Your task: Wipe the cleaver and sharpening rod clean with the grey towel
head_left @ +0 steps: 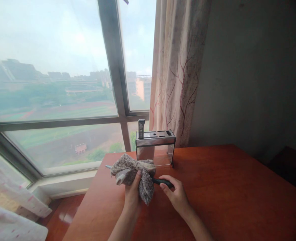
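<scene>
A grey fluffy cloth (132, 169) is wrapped around the middle of what looks like a sharpening steel (163, 182). Its thin silvery tip pokes out of the cloth on the left, and its black ribbed handle comes out on the right. My left hand (132, 192) grips the cloth from below, thumb on top, closed around the covered shaft. With thumb and fingers, my right hand (176, 195) holds the end of the handle. The cloth hides most of the shaft. Just behind stands a clear-sided knife block (156, 142) with a slotted metallic top.
A knife with a dark grey handle (141, 129) stands upright in the block's left end. The reddish-brown wooden table (220, 187) has its left edge near the window (87, 140). A patterned curtain (178, 73) hangs behind the block, beside a dark wall.
</scene>
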A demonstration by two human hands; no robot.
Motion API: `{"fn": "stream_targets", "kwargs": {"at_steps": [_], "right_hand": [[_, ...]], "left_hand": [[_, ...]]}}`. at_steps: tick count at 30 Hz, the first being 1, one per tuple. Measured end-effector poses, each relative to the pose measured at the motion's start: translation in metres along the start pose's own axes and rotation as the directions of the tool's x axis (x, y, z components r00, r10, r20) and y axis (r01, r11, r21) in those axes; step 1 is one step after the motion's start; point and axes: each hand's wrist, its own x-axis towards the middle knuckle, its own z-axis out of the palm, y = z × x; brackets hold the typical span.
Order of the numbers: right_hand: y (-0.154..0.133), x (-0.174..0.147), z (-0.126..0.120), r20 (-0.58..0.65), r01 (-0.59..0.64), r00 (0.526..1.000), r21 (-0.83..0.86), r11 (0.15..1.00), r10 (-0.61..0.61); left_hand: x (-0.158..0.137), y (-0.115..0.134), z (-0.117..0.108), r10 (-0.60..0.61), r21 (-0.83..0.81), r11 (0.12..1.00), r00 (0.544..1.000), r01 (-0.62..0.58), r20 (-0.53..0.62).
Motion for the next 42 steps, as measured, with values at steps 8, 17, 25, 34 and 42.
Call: {"fn": "stream_targets", "kwargs": {"at_steps": [8,17,25,34,42], "right_hand": [[-0.002,0.005,-0.014,-0.047,0.052,0.997,-0.03,0.998,-0.053],[-0.001,0.008,-0.027,-0.139,-0.045,0.989,0.006,0.999,0.045],[0.003,0.006,-0.026,-0.094,-0.175,0.974,0.265,0.948,0.206],[0.004,0.002,-0.002,0.021,-0.205,0.978,0.3,0.932,0.208],[0.001,0.003,-0.003,0.061,0.045,0.997,0.049,0.998,-0.048]], "left_hand": [[0.001,0.011,0.003,0.058,0.066,0.996,0.998,-0.057,-0.024],[0.004,0.034,0.003,0.147,0.266,0.955,0.989,-0.133,-0.032],[0.004,0.041,0.0,0.11,0.183,0.976,0.993,-0.118,0.05],[-0.008,0.003,0.002,0.052,0.17,0.984,0.999,-0.053,0.015],[-0.009,0.02,0.007,0.132,0.249,0.961,0.991,-0.125,-0.015]]}}
